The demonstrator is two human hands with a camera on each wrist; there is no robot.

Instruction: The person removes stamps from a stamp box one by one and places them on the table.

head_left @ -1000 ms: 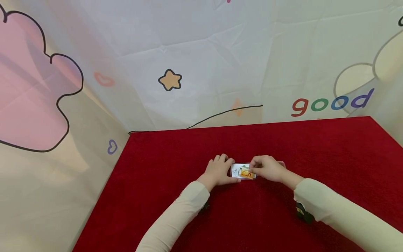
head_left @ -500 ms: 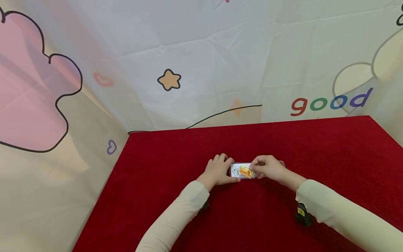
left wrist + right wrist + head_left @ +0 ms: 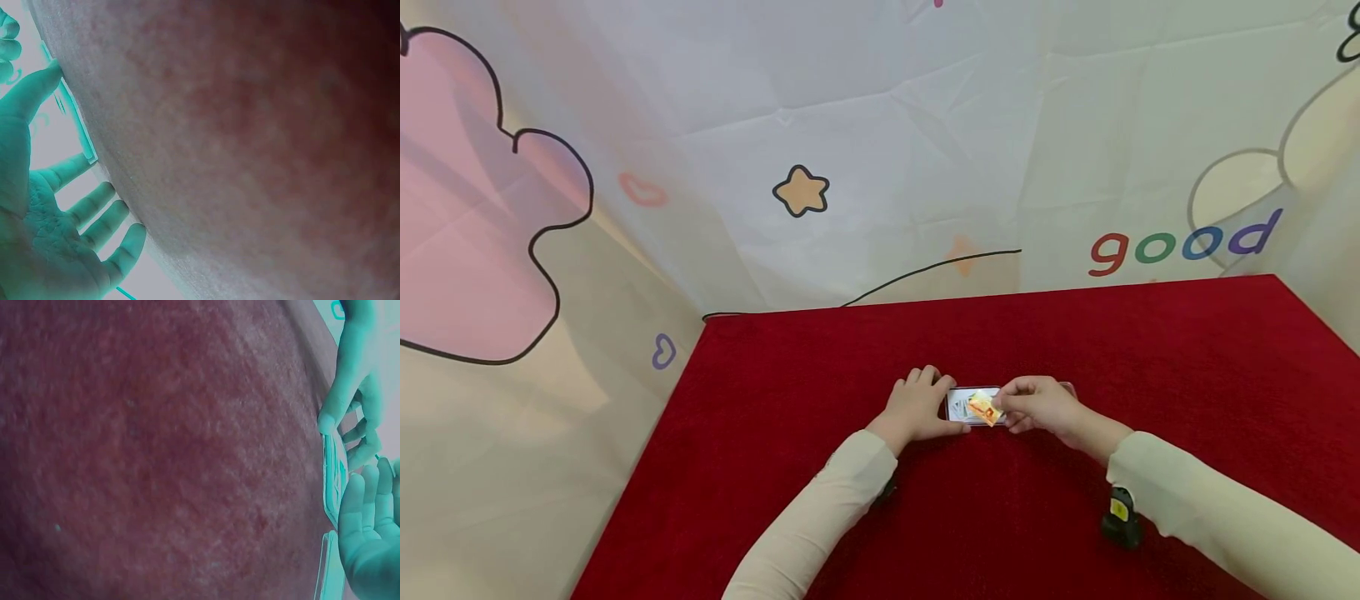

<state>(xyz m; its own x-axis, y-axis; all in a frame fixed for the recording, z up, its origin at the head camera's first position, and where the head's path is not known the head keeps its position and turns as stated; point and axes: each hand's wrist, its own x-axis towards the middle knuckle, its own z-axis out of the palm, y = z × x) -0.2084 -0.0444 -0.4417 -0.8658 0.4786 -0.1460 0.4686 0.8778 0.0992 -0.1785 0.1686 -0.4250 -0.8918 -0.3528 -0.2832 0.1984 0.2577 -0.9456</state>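
Observation:
A shallow white rectangular box (image 3: pixel 957 407) lies on the red cloth, with small printed pieces in it. My left hand (image 3: pixel 917 407) holds its left end, thumb at the near edge and index finger at the far edge. In the left wrist view, the other fingers of the left hand (image 3: pixel 69 231) spread beyond the corner. My right hand (image 3: pixel 1043 406) pinches a small orange and yellow printed card (image 3: pixel 982 409) by its right side, over the box. The right hand covers the box's right end. In the right wrist view, the box's rim (image 3: pixel 327 469) shows beside the fingers.
A pinkish-edged flat piece (image 3: pixel 1068 388) shows partly behind my right hand; its pale edge (image 3: pixel 330 565) appears beside the box in the right wrist view. A red cloth (image 3: pixel 820 367) covers the table. A printed white curtain (image 3: pixel 910 167) hangs behind.
The orange card in my right hand has turned and tilted, its lower corner now reaching the box's near edge. My right hand shifted slightly; my left hand kept its hold on the box.

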